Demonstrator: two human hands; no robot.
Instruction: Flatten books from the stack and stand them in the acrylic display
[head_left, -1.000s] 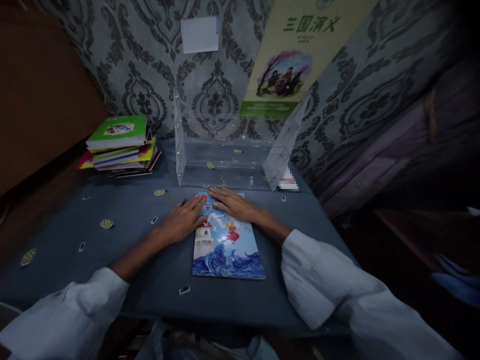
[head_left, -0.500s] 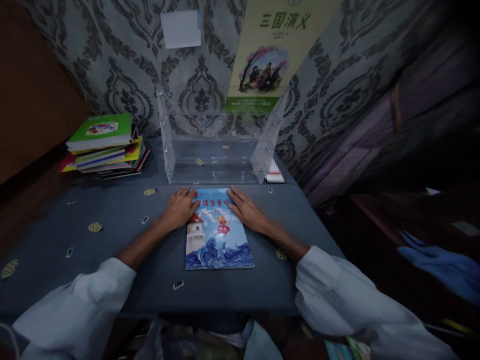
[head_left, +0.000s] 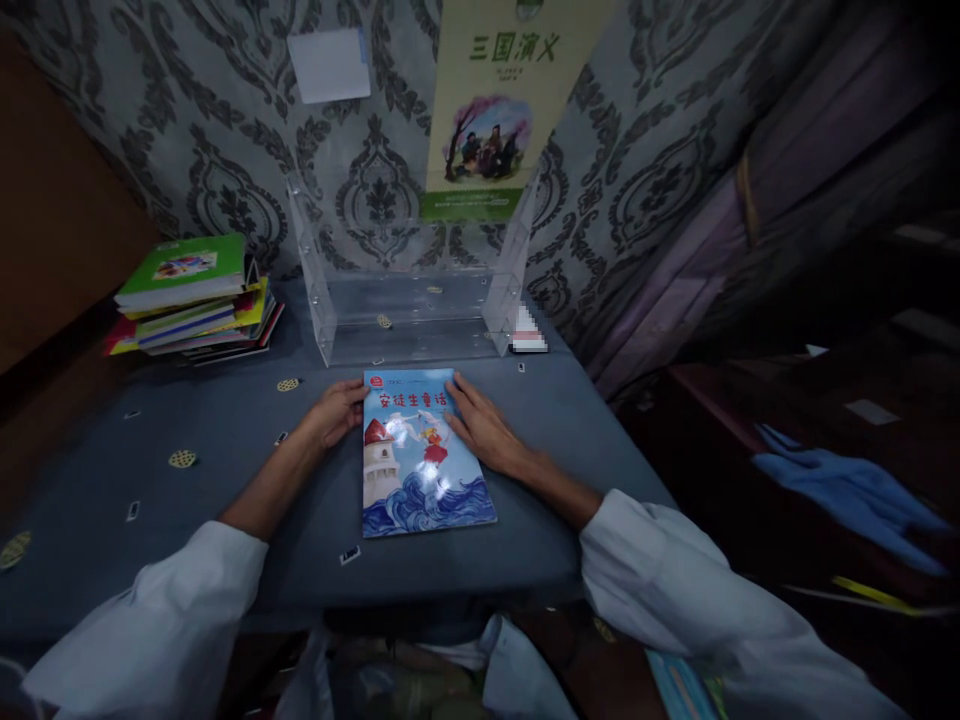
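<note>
A blue storybook (head_left: 431, 480) with red Chinese lettering, a lighthouse, waves and a red-clad figure lies cover up near the middle of the table. At its upper left edge is my left hand (head_left: 341, 412), fingers closed together against the edge; their tips are partly hidden by the book. My right hand (head_left: 484, 425) rests with its fingers stretched out over the upper right edge of the cover. Just beyond the book stands a clear acrylic rack (head_left: 409, 345).
A stack of books (head_left: 191, 300) sits at the back left of the cloth-covered table (head_left: 247, 430). A green and cream book (head_left: 499, 130) leans upright on the rack. A white card (head_left: 330, 65) is on the patterned wall. A blue cloth (head_left: 847, 490) lies at right.
My left hand has slid off the cover to the book's left edge, uncovering the whole title. My right hand stays at the right edge. The view has shifted slightly.
</note>
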